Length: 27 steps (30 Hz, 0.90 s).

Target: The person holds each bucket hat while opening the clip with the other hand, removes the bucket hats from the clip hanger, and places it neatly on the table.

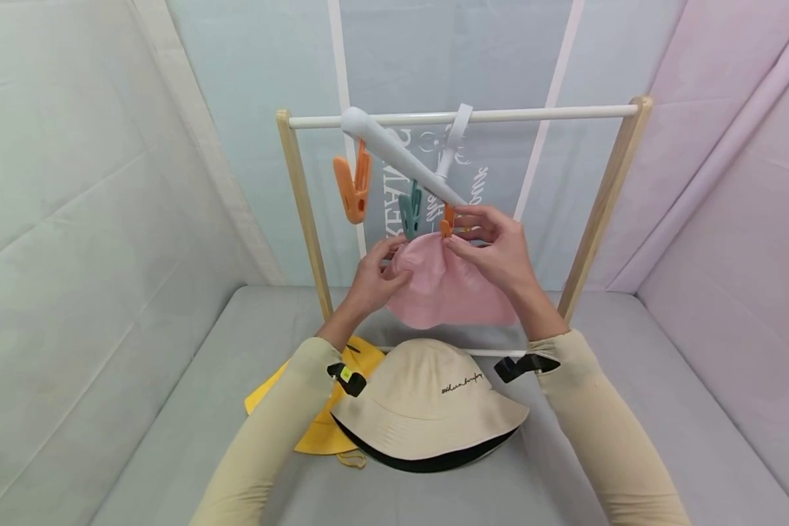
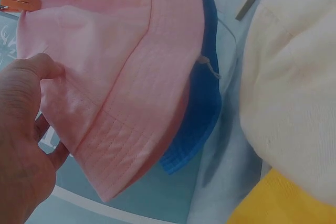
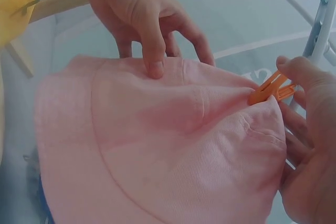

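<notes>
A rack (image 1: 546, 113) of wooden posts and white bars spans the middle of the head view. In front of it, low in the frame, a beige hat (image 1: 421, 402) lies partly over a yellow hat (image 1: 329, 435). The pink hat (image 1: 447, 292) is at the centre, raised above the beige one, below a white hanger (image 1: 394, 150) that slants down from the upper middle. It looks light and soft: the crown gathers into folds where it is pinched, so it will probably sag and crease rather than resist a pull. The woven cloth should not be slippery or fragile. The stitched brim, with a blue underside (image 2: 202, 108) at the right of the left wrist view, seems somewhat stiffer.

The left hand (image 1: 375, 281) grasps the crown's side, thumb on the outer face and fingers behind, which looks a sound place to steady the cloth. The right hand (image 1: 500, 248) pinches the orange clip (image 1: 446, 221) at the top of the crown; a gathered fold there probably gives the clip the firmest bite. A green clip (image 1: 410, 212) meets the hat's upper left edge, though I cannot tell whether it bites. Smallest, a thin cord (image 2: 207, 66) dangles at the brim and could snag.
</notes>
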Each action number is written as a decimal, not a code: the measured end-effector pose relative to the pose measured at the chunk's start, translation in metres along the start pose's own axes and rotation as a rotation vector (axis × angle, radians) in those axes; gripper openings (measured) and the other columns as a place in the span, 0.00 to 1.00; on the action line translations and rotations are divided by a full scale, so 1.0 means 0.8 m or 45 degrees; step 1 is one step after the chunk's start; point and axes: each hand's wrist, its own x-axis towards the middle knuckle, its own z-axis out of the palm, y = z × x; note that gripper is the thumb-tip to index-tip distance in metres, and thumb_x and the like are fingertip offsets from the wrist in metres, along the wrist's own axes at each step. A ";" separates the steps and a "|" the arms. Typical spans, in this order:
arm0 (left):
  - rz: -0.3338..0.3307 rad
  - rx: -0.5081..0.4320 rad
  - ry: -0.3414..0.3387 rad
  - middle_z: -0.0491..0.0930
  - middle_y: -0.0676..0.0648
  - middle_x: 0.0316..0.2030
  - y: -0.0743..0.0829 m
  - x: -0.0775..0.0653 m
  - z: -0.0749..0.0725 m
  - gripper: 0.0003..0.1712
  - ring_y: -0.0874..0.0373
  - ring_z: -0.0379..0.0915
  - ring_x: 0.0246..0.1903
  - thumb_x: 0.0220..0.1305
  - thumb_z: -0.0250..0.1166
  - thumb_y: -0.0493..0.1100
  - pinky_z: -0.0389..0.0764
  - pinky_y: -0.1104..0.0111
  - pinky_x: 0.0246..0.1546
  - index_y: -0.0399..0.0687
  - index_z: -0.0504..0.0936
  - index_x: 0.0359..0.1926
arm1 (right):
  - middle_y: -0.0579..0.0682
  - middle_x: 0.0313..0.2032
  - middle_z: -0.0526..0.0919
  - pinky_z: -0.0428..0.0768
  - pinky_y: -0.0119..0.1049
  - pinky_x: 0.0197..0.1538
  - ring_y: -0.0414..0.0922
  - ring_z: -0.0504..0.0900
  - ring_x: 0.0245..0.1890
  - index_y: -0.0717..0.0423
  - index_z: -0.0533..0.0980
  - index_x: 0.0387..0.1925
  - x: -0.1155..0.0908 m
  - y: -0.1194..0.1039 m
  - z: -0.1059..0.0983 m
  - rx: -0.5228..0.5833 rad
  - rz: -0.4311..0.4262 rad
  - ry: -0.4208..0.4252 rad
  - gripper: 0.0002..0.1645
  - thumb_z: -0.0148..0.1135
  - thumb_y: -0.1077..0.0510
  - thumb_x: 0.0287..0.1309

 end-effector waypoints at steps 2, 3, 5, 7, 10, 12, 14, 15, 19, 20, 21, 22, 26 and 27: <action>0.002 -0.001 0.001 0.77 0.34 0.72 0.000 0.000 0.000 0.36 0.37 0.77 0.68 0.75 0.73 0.38 0.84 0.43 0.72 0.44 0.73 0.80 | 0.75 0.54 0.89 0.91 0.25 0.50 0.30 0.92 0.38 0.69 0.82 0.66 0.001 -0.002 0.003 -0.010 0.010 0.019 0.32 0.80 0.74 0.60; 0.004 0.000 0.003 0.77 0.34 0.72 0.000 -0.001 -0.001 0.36 0.37 0.78 0.68 0.76 0.73 0.38 0.85 0.43 0.71 0.44 0.74 0.80 | 0.74 0.53 0.90 0.91 0.25 0.50 0.29 0.92 0.37 0.69 0.83 0.65 0.001 -0.002 0.004 -0.014 0.020 0.029 0.31 0.80 0.73 0.60; 0.014 -0.002 0.009 0.78 0.34 0.71 -0.001 -0.001 -0.001 0.35 0.37 0.78 0.66 0.75 0.73 0.39 0.86 0.43 0.70 0.44 0.74 0.79 | 0.74 0.53 0.90 0.91 0.24 0.49 0.29 0.92 0.36 0.69 0.83 0.64 0.002 -0.005 0.006 -0.032 0.042 0.042 0.30 0.81 0.72 0.60; 0.032 -0.008 0.012 0.79 0.34 0.70 -0.002 -0.002 -0.002 0.35 0.37 0.79 0.65 0.75 0.73 0.38 0.86 0.44 0.69 0.45 0.75 0.78 | 0.74 0.53 0.90 0.91 0.24 0.48 0.29 0.92 0.36 0.69 0.83 0.63 0.003 -0.007 0.007 -0.042 0.062 0.050 0.30 0.81 0.70 0.60; 0.057 -0.015 0.012 0.80 0.35 0.68 -0.004 -0.004 -0.003 0.35 0.37 0.80 0.64 0.74 0.74 0.38 0.87 0.43 0.67 0.45 0.76 0.78 | 0.73 0.52 0.90 0.90 0.23 0.46 0.28 0.92 0.35 0.69 0.83 0.62 0.004 -0.009 0.009 -0.062 0.088 0.060 0.29 0.83 0.69 0.60; 0.069 -0.018 0.009 0.80 0.34 0.67 -0.004 -0.005 -0.004 0.35 0.37 0.80 0.63 0.73 0.74 0.38 0.87 0.44 0.67 0.45 0.76 0.78 | 0.72 0.52 0.91 0.90 0.23 0.44 0.27 0.91 0.33 0.69 0.83 0.62 0.005 -0.009 0.010 -0.064 0.098 0.069 0.30 0.83 0.68 0.59; 0.075 -0.025 0.004 0.80 0.35 0.67 -0.004 -0.006 -0.005 0.36 0.37 0.80 0.63 0.73 0.74 0.38 0.87 0.43 0.67 0.46 0.76 0.78 | 0.67 0.50 0.92 0.90 0.23 0.43 0.27 0.91 0.32 0.69 0.83 0.61 0.005 -0.010 0.011 -0.075 0.107 0.080 0.30 0.84 0.68 0.59; 0.080 -0.030 0.004 0.80 0.34 0.67 -0.004 -0.006 -0.005 0.36 0.37 0.80 0.63 0.73 0.74 0.38 0.87 0.43 0.66 0.46 0.76 0.79 | 0.63 0.47 0.93 0.90 0.23 0.42 0.27 0.91 0.31 0.69 0.83 0.61 0.006 -0.011 0.012 -0.075 0.114 0.086 0.30 0.84 0.68 0.58; 0.100 -0.043 0.002 0.80 0.35 0.67 -0.005 -0.007 -0.006 0.37 0.38 0.80 0.62 0.71 0.75 0.37 0.86 0.48 0.64 0.46 0.76 0.79 | 0.42 0.39 0.91 0.90 0.24 0.40 0.30 0.90 0.29 0.70 0.83 0.58 0.006 -0.013 0.016 -0.054 0.124 0.121 0.28 0.84 0.68 0.57; 0.107 -0.041 0.000 0.81 0.35 0.67 -0.005 -0.008 -0.007 0.37 0.39 0.80 0.61 0.71 0.75 0.37 0.86 0.51 0.62 0.46 0.76 0.79 | 0.39 0.38 0.90 0.90 0.24 0.40 0.30 0.90 0.29 0.70 0.83 0.58 0.006 -0.013 0.017 -0.045 0.124 0.131 0.28 0.84 0.68 0.57; 0.113 -0.039 0.001 0.81 0.35 0.67 -0.005 -0.008 -0.007 0.38 0.39 0.80 0.61 0.71 0.76 0.38 0.86 0.53 0.61 0.46 0.76 0.79 | 0.37 0.36 0.90 0.89 0.23 0.40 0.31 0.90 0.29 0.70 0.83 0.57 0.006 -0.013 0.018 -0.040 0.122 0.139 0.27 0.84 0.68 0.57; 0.118 -0.038 0.001 0.81 0.36 0.66 -0.005 -0.009 -0.007 0.38 0.41 0.79 0.60 0.71 0.76 0.39 0.85 0.56 0.59 0.47 0.76 0.79 | 0.36 0.36 0.89 0.89 0.23 0.40 0.32 0.90 0.29 0.70 0.83 0.56 0.006 -0.013 0.020 -0.040 0.116 0.147 0.27 0.84 0.68 0.57; 0.120 -0.049 -0.001 0.81 0.37 0.63 -0.004 -0.011 -0.008 0.40 0.44 0.78 0.57 0.69 0.79 0.40 0.83 0.63 0.54 0.48 0.76 0.79 | 0.42 0.37 0.90 0.89 0.22 0.40 0.33 0.90 0.30 0.70 0.84 0.55 0.005 -0.014 0.024 -0.056 0.088 0.170 0.25 0.84 0.68 0.57; 0.119 -0.058 -0.001 0.82 0.37 0.61 -0.004 -0.012 -0.009 0.40 0.45 0.78 0.56 0.68 0.79 0.40 0.82 0.64 0.54 0.48 0.76 0.78 | 0.43 0.37 0.90 0.88 0.22 0.40 0.33 0.90 0.30 0.71 0.84 0.55 0.005 -0.014 0.025 -0.062 0.083 0.173 0.25 0.84 0.68 0.57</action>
